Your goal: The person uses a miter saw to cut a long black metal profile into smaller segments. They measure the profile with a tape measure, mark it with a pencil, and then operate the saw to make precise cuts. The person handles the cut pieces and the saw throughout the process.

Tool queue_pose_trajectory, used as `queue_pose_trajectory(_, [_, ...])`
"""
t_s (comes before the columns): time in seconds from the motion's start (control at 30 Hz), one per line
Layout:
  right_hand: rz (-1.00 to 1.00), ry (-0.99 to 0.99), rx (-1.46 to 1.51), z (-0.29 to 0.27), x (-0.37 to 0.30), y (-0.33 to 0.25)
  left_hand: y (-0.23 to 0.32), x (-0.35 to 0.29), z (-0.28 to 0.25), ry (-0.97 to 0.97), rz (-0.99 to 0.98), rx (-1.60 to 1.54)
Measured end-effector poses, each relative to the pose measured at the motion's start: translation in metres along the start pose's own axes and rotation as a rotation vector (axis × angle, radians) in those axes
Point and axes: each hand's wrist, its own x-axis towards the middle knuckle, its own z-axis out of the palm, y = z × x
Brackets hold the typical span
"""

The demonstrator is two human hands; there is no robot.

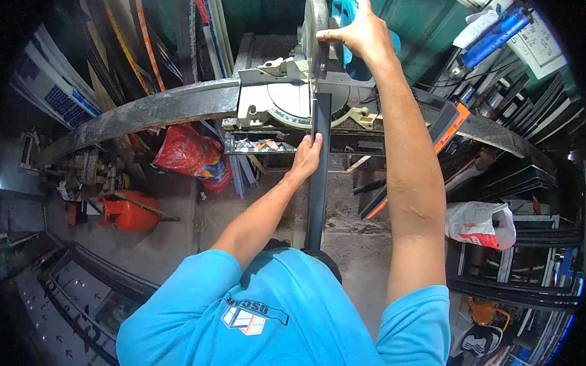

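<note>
My left hand (pixel 307 156) is closed around a long dark metal profile (pixel 318 190), which runs from near my body up onto the bed of a mitre saw (pixel 286 100). Its far end lies under the saw's head, close to the blade guard (pixel 315 35). Up at the saw's teal head (pixel 344 10), my right hand (pixel 363 34) grips the handle, thumb stretched left against the round guard. The palm hides part of that handle. Whether the blade touches the profile, I cannot tell.
Dark support rails (pixel 160 107) extend to both sides of the saw. Below it sits a tray of offcuts (pixel 262 144), beside a red sack (pixel 191 153). An orange-red gas cylinder (pixel 132 211) stands left on the floor; a white bag (pixel 475 223) is at right. Profiles lean along both sides.
</note>
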Motion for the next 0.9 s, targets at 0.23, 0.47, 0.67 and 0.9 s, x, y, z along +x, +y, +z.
queue_pose_trajectory(0.23, [0.070, -0.028, -0.147, 0.011, 0.009, 0.017, -0.008, 0.003, 0.001, -0.005, -0.018, 0.017])
queue_pose_trajectory(0.47, [0.048, 0.003, -0.131, 0.014, 0.007, 0.021, -0.001, 0.000, -0.001, -0.022, -0.038, -0.009])
queue_pose_trajectory(0.67, [0.036, 0.014, -0.154, 0.015, 0.006, 0.021, -0.002, 0.000, 0.000, -0.006, -0.018, -0.025])
queue_pose_trajectory(0.9, [0.021, 0.022, -0.155, 0.015, 0.001, 0.022, -0.002, 0.000, -0.002, -0.017, -0.009, -0.022])
